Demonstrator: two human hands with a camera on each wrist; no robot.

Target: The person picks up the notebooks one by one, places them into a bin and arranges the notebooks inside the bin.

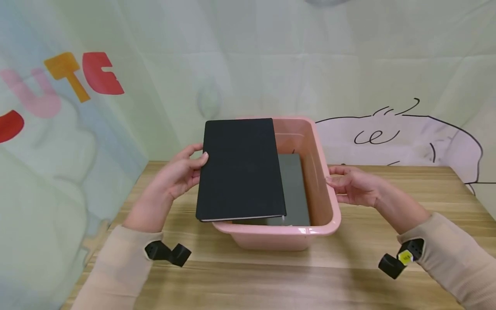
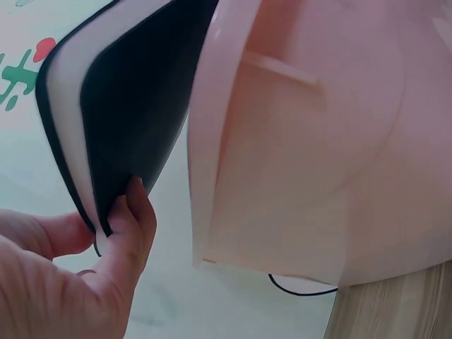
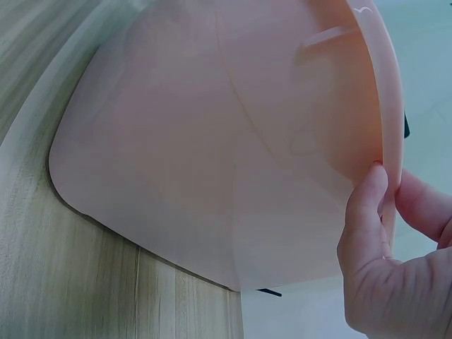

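Note:
A black hardcover notebook (image 1: 240, 170) lies over the left part of a pink plastic basin (image 1: 323, 230). My left hand (image 1: 182, 172) pinches the notebook by its left edge, thumb on the top cover and fingers beneath. In the left wrist view the notebook (image 2: 134, 106) is seen from its page edge, tilted beside the basin's rim. My right hand (image 1: 354, 185) holds the basin's right rim, and the right wrist view shows its thumb and fingers on either side of that rim (image 3: 388, 106). Inside the basin rests a dark grey flat item (image 1: 296, 185), partly hidden under the notebook.
The basin stands on a wood-grain table (image 1: 232, 280). Behind it hangs a pale printed curtain (image 1: 310, 82) with colourful letters at the left and a line drawing at the right. Small black devices (image 1: 168, 253) are worn on both wrists.

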